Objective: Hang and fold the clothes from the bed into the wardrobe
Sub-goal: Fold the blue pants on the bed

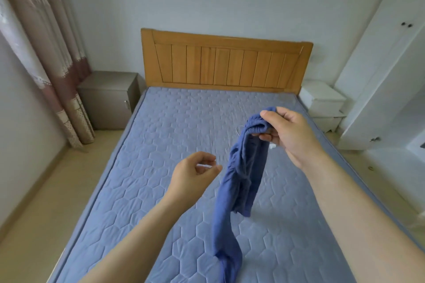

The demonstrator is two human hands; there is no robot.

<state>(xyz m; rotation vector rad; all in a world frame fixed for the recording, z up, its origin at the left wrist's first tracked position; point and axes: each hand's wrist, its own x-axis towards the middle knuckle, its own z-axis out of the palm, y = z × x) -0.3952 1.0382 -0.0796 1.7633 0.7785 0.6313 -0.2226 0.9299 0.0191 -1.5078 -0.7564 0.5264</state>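
1. Two bare hands are above the bed (161, 145), which has a blue quilted cover.
2. The right hand (289, 133) pinches blue trousers (243, 167) at the elastic waistband, thumb on top and fingers curled under it.
3. The trousers hang down from this hand, twisted, and the lower end reaches the cover near the bottom edge of the view.
4. The left hand (193, 172) is just beside the hanging cloth, not touching it; its fingers are loosely curled and hold nothing.
5. A thin wire hook (239, 130) shows just behind the waistband.
6. The wooden headboard (225, 64) stands at the far end of the bed.
7. The white wardrobe (391, 64) is on the right, with a white bedside table (324, 103) in front of it.
8. A grey cabinet (108, 99) and a curtain (53, 64) are on the left.
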